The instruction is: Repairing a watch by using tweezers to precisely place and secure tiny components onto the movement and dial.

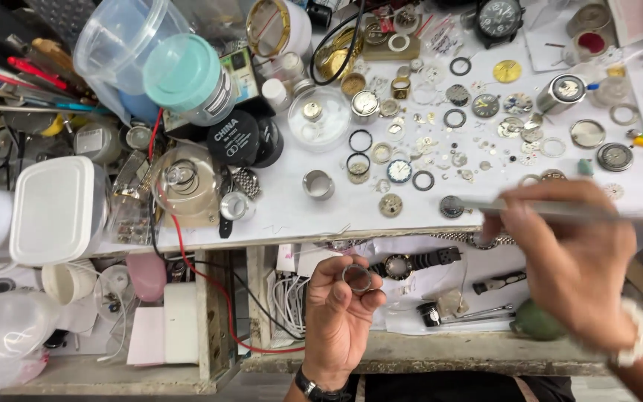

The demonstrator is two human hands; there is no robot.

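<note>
Below the bench edge, the left hand (340, 313) is raised palm-up over an open drawer (411, 350), its thumb and forefinger pinched on a small metal ring (357, 278), which stands nearly face-on to the camera; the other fingers curl loosely under it. A dark wristwatch (312, 388) sits on that wrist.

The right hand (571, 260) hovers at the front edge of the white bench top (292, 208), fingers closed round a pair of steel tweezers (530, 208) that lie nearly level and point left. Their tips end just beside a small dark round movement (452, 207) near the bench edge; whether they touch it I cannot tell, since the hand is blurred. A pale beaded bracelet (638, 335) circles that wrist.

Across the bench top lie many loose watch parts: dials, rings, bezels and tiny wheels. A wide steel ring (318, 184) sits well left of the tweezers. Further back stand a clear round dish (319, 115), a teal-capped jar (187, 78), black round lids (234, 138) and a clear plastic tub (124, 37). A white lidded box (53, 212) sits at the left, a black watch (498, 18) at the far edge, and a red wire (187, 253) runs down from the bench into the drawer.

In the drawer, just right of the left hand, lie a black strapped watch (411, 264), a metal bracelet (459, 238) and a green rubber blower (537, 321).
</note>
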